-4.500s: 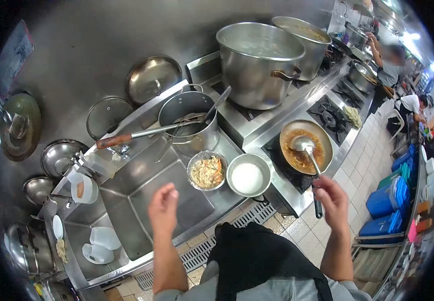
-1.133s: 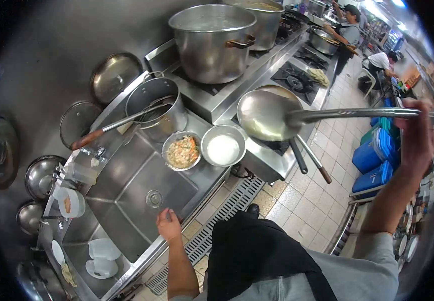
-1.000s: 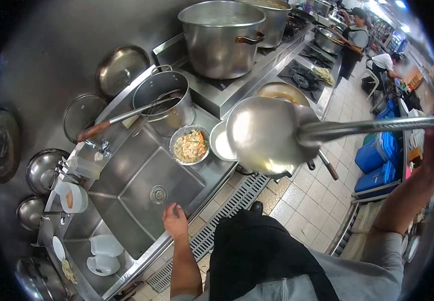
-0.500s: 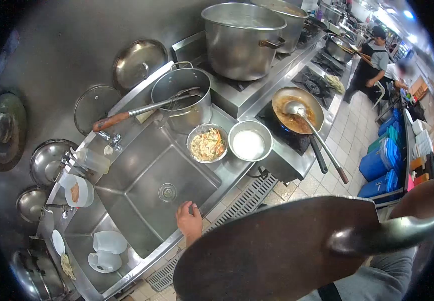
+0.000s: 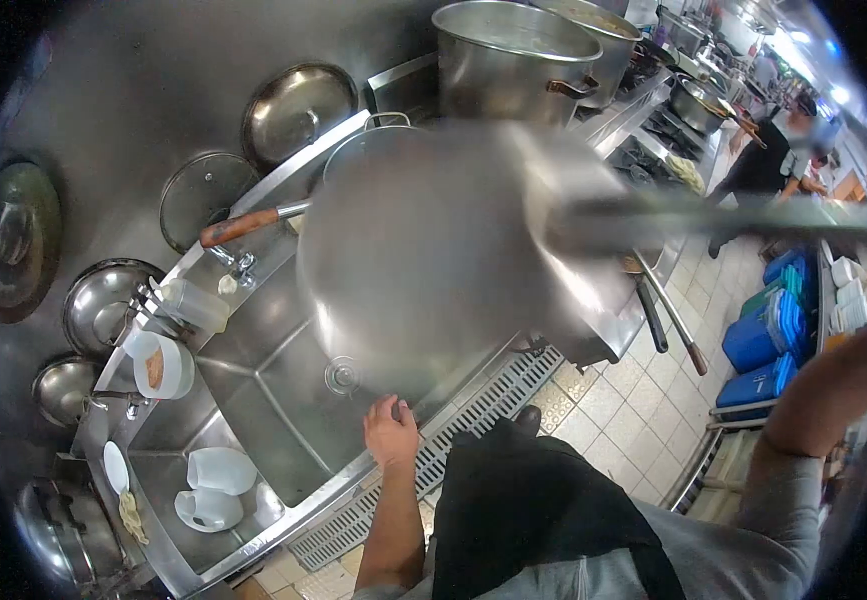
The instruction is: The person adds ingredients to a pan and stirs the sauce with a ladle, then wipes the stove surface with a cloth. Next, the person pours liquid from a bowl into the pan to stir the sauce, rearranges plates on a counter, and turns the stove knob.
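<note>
A blurred, long-handled metal utensil (image 5: 433,240) hangs close before the camera, raised in the air. Its handle runs to the right edge, where my right hand is on it; the fingers are mostly lost in the dark rim of the view. Over the front edge of the sink (image 5: 293,400), my left hand (image 5: 390,430) hovers with loosely curled fingers and holds nothing. The utensil hides the bowls on the counter, most of the deep pot (image 5: 368,140) and nearly all of the pan on the stove. Two handles (image 5: 668,310) stick out past the stove's edge.
Large stockpots (image 5: 513,70) stand at the back. A wooden-handled tool (image 5: 238,228) reaches over the sink. White plastic containers (image 5: 218,485) lie in the left basin. Blue bins (image 5: 753,340) line the right side. A person (image 5: 768,160) is at the far right.
The utensil has swung up and left from low in front of me, now covering the counter bowls and pan. My left hand has barely moved. The far co-worker has shifted right.
</note>
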`<state>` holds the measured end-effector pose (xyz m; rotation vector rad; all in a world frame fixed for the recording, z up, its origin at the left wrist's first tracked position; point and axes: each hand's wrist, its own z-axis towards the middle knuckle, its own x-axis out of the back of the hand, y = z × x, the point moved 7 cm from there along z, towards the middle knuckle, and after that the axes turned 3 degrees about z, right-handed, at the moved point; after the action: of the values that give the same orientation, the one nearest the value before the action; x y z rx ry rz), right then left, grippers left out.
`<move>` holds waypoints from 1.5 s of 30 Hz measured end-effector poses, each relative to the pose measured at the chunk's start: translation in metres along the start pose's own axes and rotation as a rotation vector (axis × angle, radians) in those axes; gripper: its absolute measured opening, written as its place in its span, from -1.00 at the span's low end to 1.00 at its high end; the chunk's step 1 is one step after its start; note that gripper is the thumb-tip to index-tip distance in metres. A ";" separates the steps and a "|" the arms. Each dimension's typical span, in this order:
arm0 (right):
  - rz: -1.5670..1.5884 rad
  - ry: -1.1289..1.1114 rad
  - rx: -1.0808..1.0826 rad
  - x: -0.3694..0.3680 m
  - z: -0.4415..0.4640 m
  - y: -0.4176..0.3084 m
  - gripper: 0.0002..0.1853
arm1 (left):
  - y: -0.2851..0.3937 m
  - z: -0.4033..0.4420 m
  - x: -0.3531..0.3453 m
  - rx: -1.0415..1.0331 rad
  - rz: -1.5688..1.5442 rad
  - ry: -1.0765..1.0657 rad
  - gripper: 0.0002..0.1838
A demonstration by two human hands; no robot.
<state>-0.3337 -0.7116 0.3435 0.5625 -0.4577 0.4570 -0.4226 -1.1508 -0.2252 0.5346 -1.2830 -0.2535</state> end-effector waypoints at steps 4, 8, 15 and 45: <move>0.786 0.178 -0.759 -0.161 0.001 -0.024 -0.68 | -0.001 0.000 0.000 -0.008 -0.043 0.035 -0.81; 1.244 0.313 -0.702 -0.297 -0.004 -0.063 -0.83 | -0.003 -0.002 -0.002 -0.020 -0.013 0.083 -0.81; 0.997 0.139 -0.600 -0.434 -0.012 -0.108 -0.75 | 0.000 -0.001 0.000 0.021 0.025 0.034 -0.81; 0.109 -0.953 -1.575 -0.247 -0.429 -0.037 -0.45 | -0.001 -0.002 -0.001 0.073 0.059 0.059 -0.78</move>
<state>-0.3908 -0.5538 -0.1238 -0.8543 -1.5378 -0.1985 -0.4214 -1.1509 -0.2273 0.5615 -1.2520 -0.1411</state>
